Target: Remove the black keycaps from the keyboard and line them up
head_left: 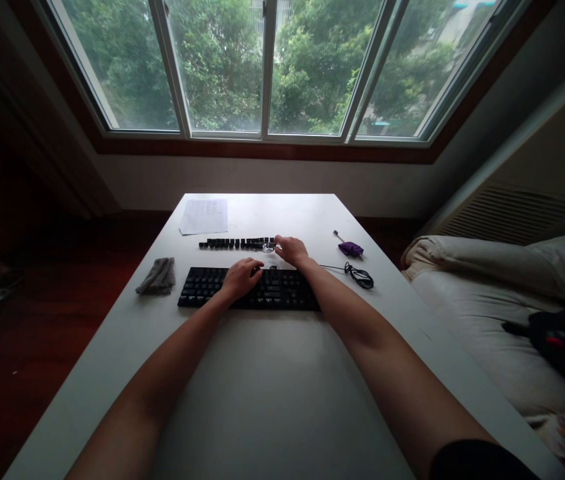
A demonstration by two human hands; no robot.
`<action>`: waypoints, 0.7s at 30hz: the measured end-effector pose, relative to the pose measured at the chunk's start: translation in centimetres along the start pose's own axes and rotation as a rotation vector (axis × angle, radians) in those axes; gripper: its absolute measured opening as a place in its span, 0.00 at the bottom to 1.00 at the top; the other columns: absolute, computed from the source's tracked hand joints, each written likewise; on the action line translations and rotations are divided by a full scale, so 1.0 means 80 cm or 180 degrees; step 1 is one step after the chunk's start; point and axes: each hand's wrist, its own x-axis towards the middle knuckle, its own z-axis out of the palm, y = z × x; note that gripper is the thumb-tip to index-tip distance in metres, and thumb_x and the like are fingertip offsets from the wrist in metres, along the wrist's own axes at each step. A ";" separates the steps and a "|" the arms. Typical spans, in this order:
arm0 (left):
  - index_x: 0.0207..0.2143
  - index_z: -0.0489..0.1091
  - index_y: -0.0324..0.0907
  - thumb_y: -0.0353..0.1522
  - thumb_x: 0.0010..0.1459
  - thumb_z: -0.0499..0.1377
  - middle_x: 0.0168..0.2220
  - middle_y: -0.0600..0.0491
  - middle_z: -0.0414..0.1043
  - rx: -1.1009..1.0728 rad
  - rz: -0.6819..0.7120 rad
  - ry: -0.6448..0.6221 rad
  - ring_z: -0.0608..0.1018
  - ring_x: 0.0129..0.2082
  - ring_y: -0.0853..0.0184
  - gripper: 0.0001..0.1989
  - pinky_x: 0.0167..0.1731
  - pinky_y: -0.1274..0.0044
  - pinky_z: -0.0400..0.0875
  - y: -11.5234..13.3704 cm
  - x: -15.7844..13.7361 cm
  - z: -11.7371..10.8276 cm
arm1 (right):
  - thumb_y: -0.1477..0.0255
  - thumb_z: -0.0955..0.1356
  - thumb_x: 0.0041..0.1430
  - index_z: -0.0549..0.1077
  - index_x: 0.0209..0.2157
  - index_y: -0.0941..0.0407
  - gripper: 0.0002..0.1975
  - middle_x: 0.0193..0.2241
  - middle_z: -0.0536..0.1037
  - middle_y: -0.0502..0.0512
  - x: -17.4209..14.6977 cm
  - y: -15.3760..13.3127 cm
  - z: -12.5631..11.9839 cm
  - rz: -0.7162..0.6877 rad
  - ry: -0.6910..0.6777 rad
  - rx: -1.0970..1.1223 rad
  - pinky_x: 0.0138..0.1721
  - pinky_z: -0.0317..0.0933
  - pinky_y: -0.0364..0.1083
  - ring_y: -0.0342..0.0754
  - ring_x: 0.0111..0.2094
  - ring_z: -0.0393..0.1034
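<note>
A black keyboard point(202, 290) lies across the white table. My left hand point(242, 277) rests over the middle of it, fingers loosely stretched toward its back edge, with nothing seen in them. Behind the keyboard, a row of loose black keycaps point(235, 243) runs left to right. My right hand point(291, 250) is at the right end of that row, its thumb and fingers drawn together. What they pinch is too small to make out. Just left of those fingertips sits a small shiny, clear or wire-like thing point(268, 247). My right forearm covers the keyboard's right end.
Left of the keyboard lies a grey cloth-like bundle point(157, 277); a printed paper point(205, 217) is at the table's back left. On the right are a coiled black cable point(359, 275), a purple item point(351, 249) and a small brush point(338, 235). A sofa point(477, 293) stands beside the table point(262, 387).
</note>
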 end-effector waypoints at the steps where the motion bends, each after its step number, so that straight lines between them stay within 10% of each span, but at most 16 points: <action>1: 0.46 0.75 0.47 0.35 0.63 0.56 0.42 0.51 0.75 0.0019 0.0019 -0.0005 0.76 0.44 0.62 0.11 0.46 0.71 0.71 0.000 0.000 0.000 | 0.64 0.64 0.66 0.71 0.51 0.51 0.15 0.44 0.80 0.57 0.002 -0.002 0.002 -0.0013 0.0011 0.0003 0.41 0.62 0.46 0.53 0.43 0.75; 21: 0.44 0.76 0.46 0.36 0.64 0.56 0.42 0.50 0.75 0.0117 0.0162 -0.0032 0.76 0.44 0.61 0.11 0.46 0.70 0.70 0.004 0.001 -0.002 | 0.64 0.64 0.67 0.70 0.51 0.51 0.14 0.44 0.80 0.57 0.015 -0.006 0.020 0.0022 0.0105 0.0151 0.42 0.63 0.47 0.53 0.43 0.74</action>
